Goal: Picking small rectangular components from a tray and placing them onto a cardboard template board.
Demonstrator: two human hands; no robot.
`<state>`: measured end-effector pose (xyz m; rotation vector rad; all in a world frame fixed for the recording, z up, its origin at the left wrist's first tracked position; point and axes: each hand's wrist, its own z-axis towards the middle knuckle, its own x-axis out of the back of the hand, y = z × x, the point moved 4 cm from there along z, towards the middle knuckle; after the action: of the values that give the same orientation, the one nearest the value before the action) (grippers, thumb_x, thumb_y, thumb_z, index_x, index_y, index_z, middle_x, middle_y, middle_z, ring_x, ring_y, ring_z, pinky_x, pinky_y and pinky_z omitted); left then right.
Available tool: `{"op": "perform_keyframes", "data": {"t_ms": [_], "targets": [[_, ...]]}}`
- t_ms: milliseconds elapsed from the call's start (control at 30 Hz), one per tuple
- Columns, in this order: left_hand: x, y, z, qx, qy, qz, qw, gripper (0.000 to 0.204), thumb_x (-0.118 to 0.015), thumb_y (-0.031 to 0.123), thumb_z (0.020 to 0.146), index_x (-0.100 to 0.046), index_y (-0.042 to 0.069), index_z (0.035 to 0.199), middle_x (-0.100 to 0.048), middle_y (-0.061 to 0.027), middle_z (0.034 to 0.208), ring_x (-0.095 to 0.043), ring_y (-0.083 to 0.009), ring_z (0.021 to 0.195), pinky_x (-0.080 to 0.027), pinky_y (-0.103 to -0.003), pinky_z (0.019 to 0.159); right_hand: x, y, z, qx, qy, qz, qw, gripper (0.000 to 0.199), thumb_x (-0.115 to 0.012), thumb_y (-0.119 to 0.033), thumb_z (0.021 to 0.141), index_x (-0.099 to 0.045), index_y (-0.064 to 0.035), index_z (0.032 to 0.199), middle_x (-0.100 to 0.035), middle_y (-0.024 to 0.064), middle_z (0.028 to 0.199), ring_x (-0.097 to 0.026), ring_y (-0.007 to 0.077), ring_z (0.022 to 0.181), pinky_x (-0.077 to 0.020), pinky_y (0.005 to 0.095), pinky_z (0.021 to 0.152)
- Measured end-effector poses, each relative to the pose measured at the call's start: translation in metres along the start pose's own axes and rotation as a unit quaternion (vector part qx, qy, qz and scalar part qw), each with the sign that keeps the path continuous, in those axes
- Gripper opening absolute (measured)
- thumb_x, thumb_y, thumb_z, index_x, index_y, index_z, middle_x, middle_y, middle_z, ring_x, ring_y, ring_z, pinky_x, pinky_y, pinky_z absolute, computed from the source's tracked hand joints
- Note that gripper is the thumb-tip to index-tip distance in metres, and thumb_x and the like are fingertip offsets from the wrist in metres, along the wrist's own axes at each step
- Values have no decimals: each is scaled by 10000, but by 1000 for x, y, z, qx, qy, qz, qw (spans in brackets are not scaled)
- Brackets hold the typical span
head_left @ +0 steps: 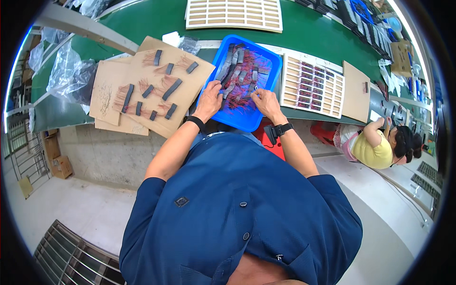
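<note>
A blue plastic tray (266,58) at the green bench's near edge holds several dark grey strips with red and purple wire tails (240,71). My left hand (210,97) rests on the tray's left rim, fingers curled onto a strip. My right hand (264,100) is inside the tray near its front, fingertips pinching at a small grey piece among the wires. Both wrists wear black bands.
Cardboard sheets (147,102) to the left carry several dark strips with copper wire tails. A cream slotted rack (311,85) with parts lies right of the tray, another (233,14) behind it. Clear plastic bags (69,71) lie far left. Another seated person (380,142) works at right.
</note>
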<state>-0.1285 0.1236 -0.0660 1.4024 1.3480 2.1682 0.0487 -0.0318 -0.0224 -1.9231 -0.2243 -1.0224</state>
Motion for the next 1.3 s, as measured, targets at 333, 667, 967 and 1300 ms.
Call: {"op": "perform_keyframes", "data": {"t_ms": [333,667,967,1300], "targets": [[3,2,18,35,57,75,995,239,-534,15,892,-594,-33,1118,-606,-233,1162,-600,-427,1045,-497,-463,919,14,13,75,89,61,9,994,271,-633,-281,889,-726,-27,902,-681,224,792,-691,362,748,-532,422,677],[7,-6,14,64,45,75,994,244,-552,29,891,-598,-45,1119,-608,-245,1151,-591,-423,1059,-490,-455,935,80,92,120,-3,106,-35,994,286,-616,-276,880,-734,-18,908,-707,194,795,-707,325,761,-539,409,700],[11,-1,14,66,39,78,994,239,-553,25,887,-603,-60,1105,-607,-238,1143,-590,-415,1060,-485,-449,945,57,83,104,65,73,-73,993,188,-622,-191,847,-709,-25,856,-686,230,796,-673,412,783,-539,476,733],[13,1,13,77,30,80,993,235,-544,25,889,-606,-62,1098,-610,-240,1124,-590,-411,1056,-485,-448,943,48,74,111,58,61,-77,993,201,-624,-198,862,-705,-17,898,-696,208,826,-675,394,797,-533,448,724]]}}
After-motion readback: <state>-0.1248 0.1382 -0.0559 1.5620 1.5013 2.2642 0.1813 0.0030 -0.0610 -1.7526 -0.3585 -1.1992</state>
